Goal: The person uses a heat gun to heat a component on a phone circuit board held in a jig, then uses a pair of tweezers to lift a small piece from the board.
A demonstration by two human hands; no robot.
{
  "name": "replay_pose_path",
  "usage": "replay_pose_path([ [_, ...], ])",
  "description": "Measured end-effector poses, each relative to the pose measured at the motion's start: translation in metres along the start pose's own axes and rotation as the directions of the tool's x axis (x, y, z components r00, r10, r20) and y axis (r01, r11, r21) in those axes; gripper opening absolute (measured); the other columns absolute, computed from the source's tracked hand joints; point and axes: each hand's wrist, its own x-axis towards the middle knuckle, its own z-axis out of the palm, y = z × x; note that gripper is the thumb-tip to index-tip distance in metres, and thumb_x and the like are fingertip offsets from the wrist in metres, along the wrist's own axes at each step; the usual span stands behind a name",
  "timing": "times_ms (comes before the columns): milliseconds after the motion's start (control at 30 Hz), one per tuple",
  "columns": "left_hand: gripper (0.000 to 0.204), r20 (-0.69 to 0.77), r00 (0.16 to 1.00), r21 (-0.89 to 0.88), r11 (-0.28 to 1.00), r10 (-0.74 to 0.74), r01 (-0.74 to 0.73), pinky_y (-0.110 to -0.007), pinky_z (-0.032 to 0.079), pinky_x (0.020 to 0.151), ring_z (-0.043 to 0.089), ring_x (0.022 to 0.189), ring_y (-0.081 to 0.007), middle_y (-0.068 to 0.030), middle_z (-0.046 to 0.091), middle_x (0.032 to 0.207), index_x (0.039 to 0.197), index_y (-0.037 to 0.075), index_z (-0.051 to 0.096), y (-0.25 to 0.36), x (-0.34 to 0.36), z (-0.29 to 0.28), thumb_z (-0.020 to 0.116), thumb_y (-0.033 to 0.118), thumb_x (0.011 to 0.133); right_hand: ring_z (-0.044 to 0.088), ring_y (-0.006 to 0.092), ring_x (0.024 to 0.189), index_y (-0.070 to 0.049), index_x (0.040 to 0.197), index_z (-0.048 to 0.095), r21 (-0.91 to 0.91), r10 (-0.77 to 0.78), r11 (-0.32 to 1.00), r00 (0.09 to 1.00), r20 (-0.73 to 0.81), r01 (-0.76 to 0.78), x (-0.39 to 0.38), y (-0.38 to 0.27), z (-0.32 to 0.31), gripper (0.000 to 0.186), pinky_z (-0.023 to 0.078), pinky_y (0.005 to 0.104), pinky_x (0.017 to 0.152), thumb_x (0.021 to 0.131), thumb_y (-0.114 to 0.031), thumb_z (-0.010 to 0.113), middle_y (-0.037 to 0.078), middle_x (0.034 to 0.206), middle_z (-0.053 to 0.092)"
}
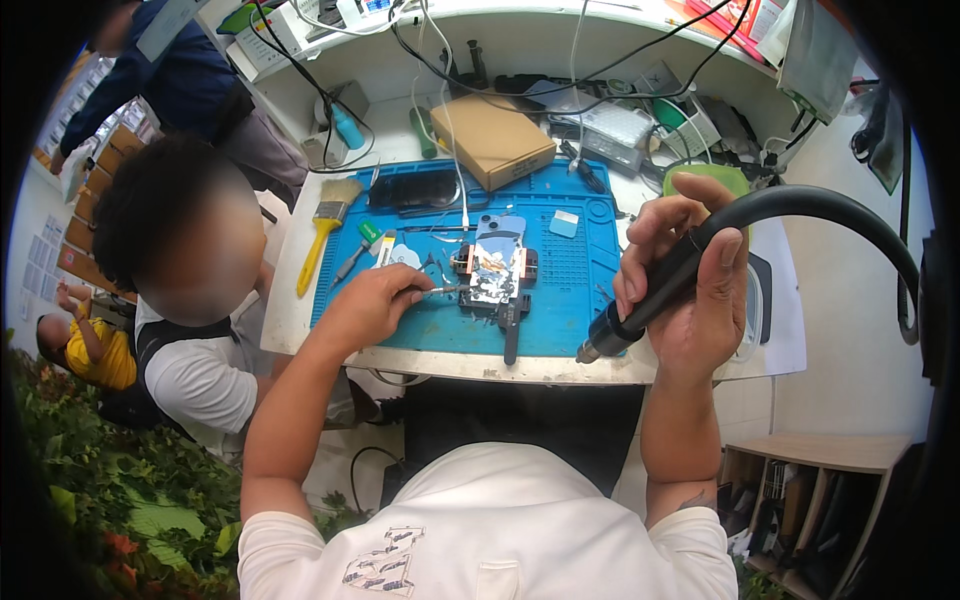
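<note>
A blue-backed phone (500, 232) sits in a black clamp holder (511, 335) on a blue work mat (400, 338). Its lower part has a white and orange patch whose details I cannot make out. My left hand (372, 306) pinches a slim metal tool (445, 290), its tip at the holder's left edge; the tip is too small to tell its kind. Raised at the right, my right hand (700, 285) is wrapped round a black hot-air gun (672, 278). Its metal nozzle (588, 352) points down and left, over the mat's near right corner, apart from the phone.
A yellow-handled brush (318, 250), a dark phone (415, 188) and a cardboard box (493, 140) lie around the mat. The gun's thick black hose (850, 200) arches to the right. Cables hang over the back. A person in white (205, 365) sits close at my left.
</note>
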Motion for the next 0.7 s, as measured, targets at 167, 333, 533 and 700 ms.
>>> replay_pose_path([
  [167,0.016,0.061,0.996,-0.007,0.998,0.06,-0.06,-0.042,0.056,0.091,0.071,0.103,-0.0367,-0.0161,0.075,0.107,0.114,0.004,0.075,-0.006,-0.011,0.0,0.07,0.003,0.098,0.061,0.0121,0.068,0.002,0.148,0.045,0.0,-0.007,1.0,1.0,0.006,0.007,0.001,0.001,0.004,0.054,0.052,0.0255,0.054,0.117,-0.042,0.045,0.018,0.108,0.065],
  [333,0.019,-0.056,0.996,-0.044,0.996,0.07,-0.073,-0.04,0.057,0.087,0.073,0.096,-0.0327,-0.0142,0.075,0.101,0.114,0.004,0.075,-0.006,-0.009,-0.004,0.072,-0.001,0.096,0.061,0.0121,0.067,0.002,0.147,0.045,-0.012,-0.011,1.0,1.0,0.015,0.011,0.001,-0.003,0.006,0.055,0.052,0.0258,0.054,0.116,-0.043,0.045,0.018,0.108,0.065],
  [533,0.017,-0.032,0.989,0.069,0.988,0.144,-0.141,-0.039,0.057,0.083,0.073,0.093,-0.0305,-0.0142,0.074,0.099,0.113,0.003,0.076,-0.001,-0.005,-0.001,0.073,0.0,0.096,0.06,0.0125,0.067,0.002,0.147,0.045,-0.029,-0.013,0.999,1.0,0.012,0.013,-0.001,-0.008,0.006,0.056,0.052,0.0263,0.054,0.116,-0.044,0.045,0.018,0.108,0.064],
  [700,0.021,-0.063,0.997,0.021,0.999,0.038,-0.037,-0.042,0.057,0.08,0.072,0.092,-0.0349,-0.0127,0.074,0.1,0.115,0.009,0.077,0.03,-0.015,-0.004,0.074,0.005,0.095,0.061,0.0175,0.063,0.002,0.149,0.041,-0.029,0.001,1.0,1.0,-0.021,-0.001,-0.001,-0.009,-0.002,0.06,0.052,0.0307,0.049,0.115,-0.047,0.048,0.021,0.107,0.062],
])
